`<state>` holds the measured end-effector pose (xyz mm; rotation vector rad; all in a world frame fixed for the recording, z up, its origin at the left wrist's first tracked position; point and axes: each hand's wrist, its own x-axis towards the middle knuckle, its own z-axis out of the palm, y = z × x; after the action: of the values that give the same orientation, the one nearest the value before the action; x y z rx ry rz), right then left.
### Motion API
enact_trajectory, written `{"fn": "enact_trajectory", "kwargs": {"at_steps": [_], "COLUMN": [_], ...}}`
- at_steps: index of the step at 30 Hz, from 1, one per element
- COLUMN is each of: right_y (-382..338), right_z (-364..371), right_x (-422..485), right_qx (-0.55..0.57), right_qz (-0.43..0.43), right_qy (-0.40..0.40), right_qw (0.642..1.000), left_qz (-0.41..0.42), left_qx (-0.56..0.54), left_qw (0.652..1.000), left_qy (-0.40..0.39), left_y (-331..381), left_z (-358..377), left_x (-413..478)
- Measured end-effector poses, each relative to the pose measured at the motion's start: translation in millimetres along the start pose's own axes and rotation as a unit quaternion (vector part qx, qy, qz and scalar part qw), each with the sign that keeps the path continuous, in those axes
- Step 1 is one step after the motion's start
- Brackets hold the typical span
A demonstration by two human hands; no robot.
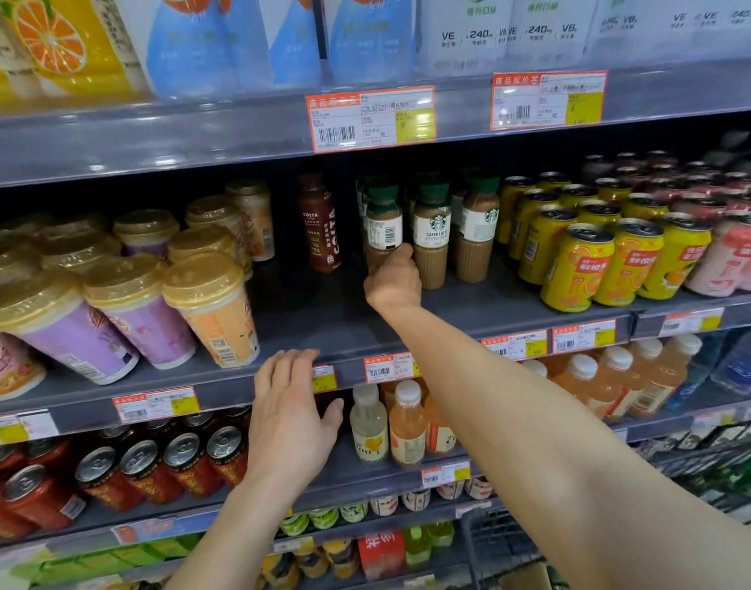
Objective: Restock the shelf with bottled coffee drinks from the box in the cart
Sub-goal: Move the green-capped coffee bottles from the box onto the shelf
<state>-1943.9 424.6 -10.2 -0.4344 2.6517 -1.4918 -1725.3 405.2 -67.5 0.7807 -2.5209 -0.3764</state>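
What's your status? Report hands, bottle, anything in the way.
Right hand gripping coffee bottle at its base. Left hand open at shelf edge. Dark bottle apart on its left, latte bottles tight on its right.

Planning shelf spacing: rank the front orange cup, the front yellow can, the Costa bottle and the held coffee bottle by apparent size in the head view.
1. Orange cup
2. Yellow can
3. Costa bottle and the coffee bottle in the right hand: alike, unranked.
Cup and can stand nearer the camera, so real sizes are unsure.

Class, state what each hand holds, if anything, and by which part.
The right hand grips a coffee bottle by its lower body; the left hand holds nothing.
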Motion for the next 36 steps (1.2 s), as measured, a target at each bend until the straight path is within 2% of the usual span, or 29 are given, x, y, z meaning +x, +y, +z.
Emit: {"fn": "enact_trajectory", "kwargs": {"at_steps": [14,22,26,30,36], "right_y": [8,30,63,125,226], "right_z": [-18,-55,-82,-107,-142], "right_x": [-28,-89,-145,-200,-263], "right_qx": [-0.011,-0.049,-0.026,-0.072,-0.148], "right_qz": [-0.011,-0.111,-0.163,-0.132,-0.004], "right_qy": [-0.016,-0.046,-0.013,-0.029,-0.096], "right_qw": [1.0,0.992,0.986,0.988,0.984], "left_qz": [-0.004,0.048,0.066,0.073,0.086], "left_qx": [-0.009,-0.047,-0.081,-0.096,-0.06], "left_qw": [1.0,0.998,0.992,0.984,0.964], "left_qy": [-0.019,-0.016,-0.073,-0.133,-0.244], "left_y": [3,25,37,42,76], "left_z": [-3,-10,-2,10,39], "left_x": [2,-19,-58,-99,-164]}}
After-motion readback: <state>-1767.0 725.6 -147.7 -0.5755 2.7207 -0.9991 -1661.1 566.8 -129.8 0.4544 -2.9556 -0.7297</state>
